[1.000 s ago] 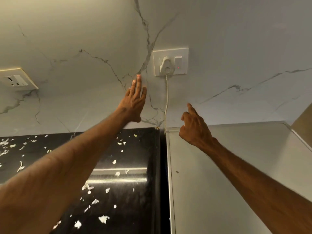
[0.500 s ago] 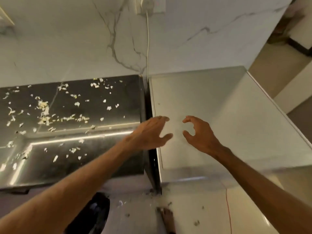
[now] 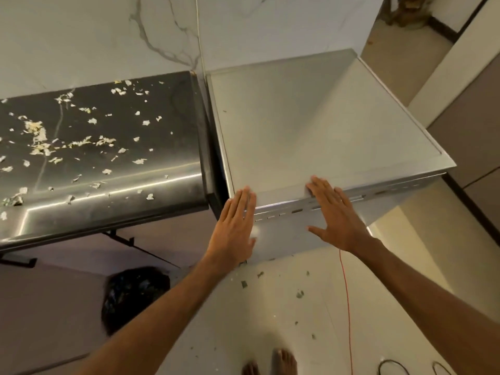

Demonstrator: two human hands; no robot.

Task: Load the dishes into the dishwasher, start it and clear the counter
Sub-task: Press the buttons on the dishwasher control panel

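A silver dishwasher (image 3: 311, 125) stands against the marble wall, its flat top bare and its door closed. My left hand (image 3: 235, 226) lies flat, fingers together, against the top left of the door front. My right hand (image 3: 335, 215) is spread flat over the door's upper edge, fingertips reaching onto the top panel. Neither hand holds anything. To the left is the black counter (image 3: 173, 109), strewn with pale food scraps (image 3: 40, 136). No dishes are in view.
A white cable (image 3: 199, 36) runs up the wall behind the dishwasher. A black rubbish bag (image 3: 132, 293) sits on the floor under the counter. Scraps lie on the floor tiles, a thin red wire (image 3: 346, 307) hangs by my right arm, and my bare feet (image 3: 273, 364) show below.
My view dropped from the wall socket to the dishwasher. Both hands came down from the wall, passed over the top panel half curled, and now lie flat on the door's upper front.
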